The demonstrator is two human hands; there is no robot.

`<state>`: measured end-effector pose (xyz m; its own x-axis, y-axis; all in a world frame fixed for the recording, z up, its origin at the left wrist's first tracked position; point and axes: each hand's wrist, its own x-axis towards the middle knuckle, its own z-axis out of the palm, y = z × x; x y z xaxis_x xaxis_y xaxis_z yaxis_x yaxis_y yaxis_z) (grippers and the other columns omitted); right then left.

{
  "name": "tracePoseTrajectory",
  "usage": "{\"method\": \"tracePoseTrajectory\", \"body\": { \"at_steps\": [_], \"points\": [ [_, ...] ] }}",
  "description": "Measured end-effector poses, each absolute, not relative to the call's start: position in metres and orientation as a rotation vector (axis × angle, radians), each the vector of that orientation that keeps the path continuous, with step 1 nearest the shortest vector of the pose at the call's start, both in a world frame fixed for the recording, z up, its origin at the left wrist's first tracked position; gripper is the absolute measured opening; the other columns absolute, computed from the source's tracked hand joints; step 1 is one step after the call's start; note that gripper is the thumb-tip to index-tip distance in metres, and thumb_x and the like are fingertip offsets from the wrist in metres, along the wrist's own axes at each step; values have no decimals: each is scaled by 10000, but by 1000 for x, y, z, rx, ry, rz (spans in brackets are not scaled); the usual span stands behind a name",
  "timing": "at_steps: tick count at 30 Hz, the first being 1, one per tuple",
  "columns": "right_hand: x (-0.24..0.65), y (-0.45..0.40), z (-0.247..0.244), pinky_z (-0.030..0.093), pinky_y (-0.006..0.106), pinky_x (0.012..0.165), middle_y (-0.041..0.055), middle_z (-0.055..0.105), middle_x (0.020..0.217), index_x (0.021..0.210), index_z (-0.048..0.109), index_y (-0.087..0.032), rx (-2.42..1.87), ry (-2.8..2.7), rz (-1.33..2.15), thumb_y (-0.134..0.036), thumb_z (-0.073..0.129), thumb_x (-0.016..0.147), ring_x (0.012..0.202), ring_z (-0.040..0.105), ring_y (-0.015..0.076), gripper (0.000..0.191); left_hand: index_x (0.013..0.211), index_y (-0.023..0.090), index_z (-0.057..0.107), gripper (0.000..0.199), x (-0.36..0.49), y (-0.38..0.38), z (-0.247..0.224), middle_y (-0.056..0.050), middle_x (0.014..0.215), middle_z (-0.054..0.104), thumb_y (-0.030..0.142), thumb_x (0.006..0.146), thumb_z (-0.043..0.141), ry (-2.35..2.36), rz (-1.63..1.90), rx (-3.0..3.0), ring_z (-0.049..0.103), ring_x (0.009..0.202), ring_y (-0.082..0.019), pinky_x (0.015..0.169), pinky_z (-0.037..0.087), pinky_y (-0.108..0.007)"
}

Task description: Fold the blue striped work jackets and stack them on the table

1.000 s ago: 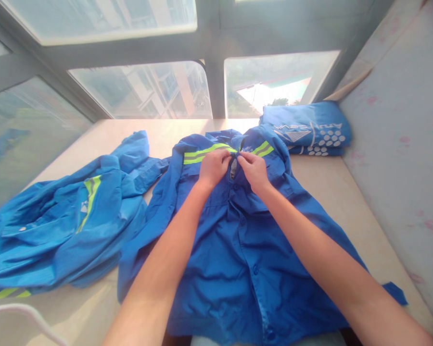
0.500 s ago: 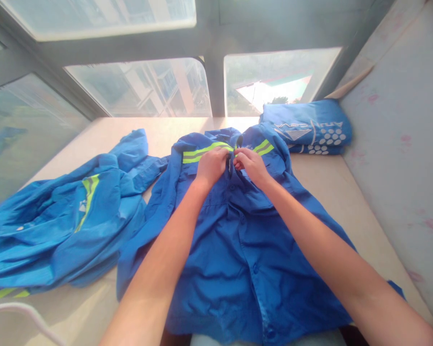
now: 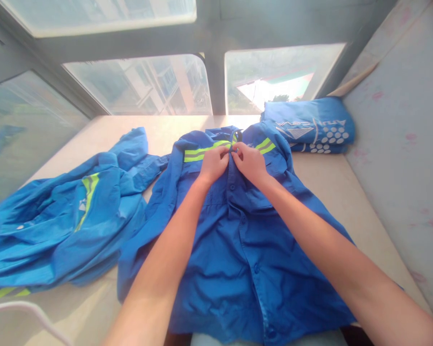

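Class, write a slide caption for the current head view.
Left hand and right hand pinch the front of a blue jacket; another jacket lies left, folded blue fabric at far right.

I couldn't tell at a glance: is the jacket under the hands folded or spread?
Spread: the jacket lies front up, buttons showing down its middle, the left hand and right hand pinching it at the chest.

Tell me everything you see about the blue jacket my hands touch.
The blue jacket looks like creased woven cloth, with yellow-green and grey chest stripes and a row of front buttons. It lies front up on the pale surface, collar toward the windows. The left hand and right hand pinch it at mid-chest.
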<state>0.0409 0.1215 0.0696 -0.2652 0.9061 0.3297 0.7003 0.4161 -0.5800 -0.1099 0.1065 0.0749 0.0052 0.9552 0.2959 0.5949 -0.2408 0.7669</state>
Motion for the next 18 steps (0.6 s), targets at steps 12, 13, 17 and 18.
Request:
{"method": "tracePoseTrajectory", "body": {
  "at_steps": [12,13,17,18],
  "points": [
    [36,109,67,433,313,732,55,746,922,1130,680,-267,-1506,-2059,316,-305,510,937,827,659,246,260,799,154,724,256,-100,102,55,-30,730,717,404,750,748,1347,1313,1089,641,661,-136,630,535,-246],
    [36,109,66,439,318,747,56,746,922,1125,688,-268,-1509,-2035,322,-314,519,935,838,660,247,258,803,154,726,242,-100,102,53,-32,743,723,390,755,740,1345,1319,1096,646,671,-139,641,539,-251],
    [37,111,61,463,327,796,35,741,857,1103,706,-256,-1397,-1939,461,-320,570,904,830,667,233,249,821,156,723,230,-102,103,50,-38,765,727,380,768,713,1366,1345,1142,658,698,-155,662,545,-270],
    [37,112,61,469,321,795,24,738,828,1081,712,-249,-1345,-1910,524,-316,580,895,808,668,223,237,826,156,722,230,-103,104,49,-39,769,727,378,768,711,1375,1352,1160,659,701,-158,661,544,-271]
  ]
}}
